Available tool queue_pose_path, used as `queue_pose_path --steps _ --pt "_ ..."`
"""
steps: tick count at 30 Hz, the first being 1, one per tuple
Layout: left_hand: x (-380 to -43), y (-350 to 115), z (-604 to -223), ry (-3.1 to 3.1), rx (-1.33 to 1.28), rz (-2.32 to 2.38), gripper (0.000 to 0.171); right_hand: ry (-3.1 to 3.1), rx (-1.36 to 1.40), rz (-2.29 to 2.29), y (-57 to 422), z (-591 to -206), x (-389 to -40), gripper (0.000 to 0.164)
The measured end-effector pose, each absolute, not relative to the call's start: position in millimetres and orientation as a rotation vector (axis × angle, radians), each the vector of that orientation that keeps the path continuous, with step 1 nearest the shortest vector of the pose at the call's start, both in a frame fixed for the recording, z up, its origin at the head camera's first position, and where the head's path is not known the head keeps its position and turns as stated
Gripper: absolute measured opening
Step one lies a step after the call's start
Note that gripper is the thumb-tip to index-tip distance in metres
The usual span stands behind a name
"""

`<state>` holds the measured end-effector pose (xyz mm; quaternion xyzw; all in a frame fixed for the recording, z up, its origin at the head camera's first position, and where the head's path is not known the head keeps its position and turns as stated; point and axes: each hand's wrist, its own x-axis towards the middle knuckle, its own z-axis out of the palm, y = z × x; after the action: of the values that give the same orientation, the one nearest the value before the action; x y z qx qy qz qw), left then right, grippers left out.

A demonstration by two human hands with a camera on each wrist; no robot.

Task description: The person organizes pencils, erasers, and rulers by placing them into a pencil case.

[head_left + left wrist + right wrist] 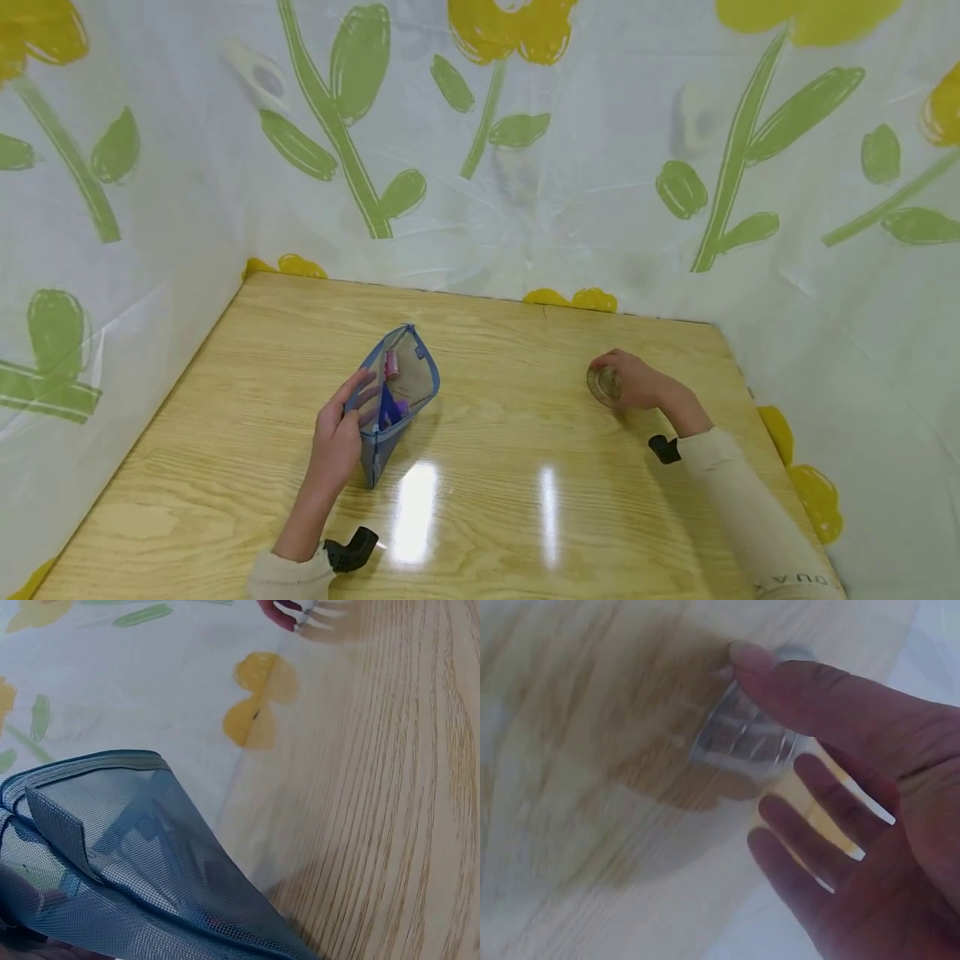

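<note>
My left hand [337, 437] grips the side of a blue mesh zipper pouch [378, 454], which stands tilted with its mouth unzipped and spread. Inside lie a pink item [392, 364], a dark blue piece [387, 408] and a purple one [402, 407]. The left wrist view shows the pouch's see-through mesh [150, 855] close up. Over on the right, my right hand [641, 383] pinches a small clear round object [602, 386] between thumb and fingers, low over the table. Its clear, lined side [746, 739] shows beneath the thumb in the right wrist view; its exact kind I cannot tell.
The wooden table [495, 400] runs back to a white cloth wall [570, 225] with yellow flowers and green leaves, which also closes off both sides. Black wrist mounts sit at the left cuff [352, 550] and right cuff [664, 450]. Two bright reflections lie on the tabletop.
</note>
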<state>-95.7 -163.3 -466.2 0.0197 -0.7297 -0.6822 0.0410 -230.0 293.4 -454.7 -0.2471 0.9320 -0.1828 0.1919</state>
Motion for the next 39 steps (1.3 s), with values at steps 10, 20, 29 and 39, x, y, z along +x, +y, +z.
queue_pose_path --steps 10,20,29,39 --pt "-96.8 -160.5 -467.3 -2.239 0.073 -2.097 0.058 2.636 -0.573 -0.417 299.7 -447.4 -236.4 0.059" --pt "-95.2 -160.8 -466.4 -2.265 0.077 -2.096 0.059 2.823 -0.482 -0.489 312.4 -474.4 -224.8 0.032" --pt "-91.3 -161.1 -466.9 -2.251 0.089 -2.114 0.060 2.649 -0.456 -0.581 321.1 -461.8 -196.6 0.054" --pt "-95.1 -161.0 -466.8 -2.251 0.071 -2.105 0.059 2.631 -0.338 -0.837 323.3 -470.4 -177.3 0.045"
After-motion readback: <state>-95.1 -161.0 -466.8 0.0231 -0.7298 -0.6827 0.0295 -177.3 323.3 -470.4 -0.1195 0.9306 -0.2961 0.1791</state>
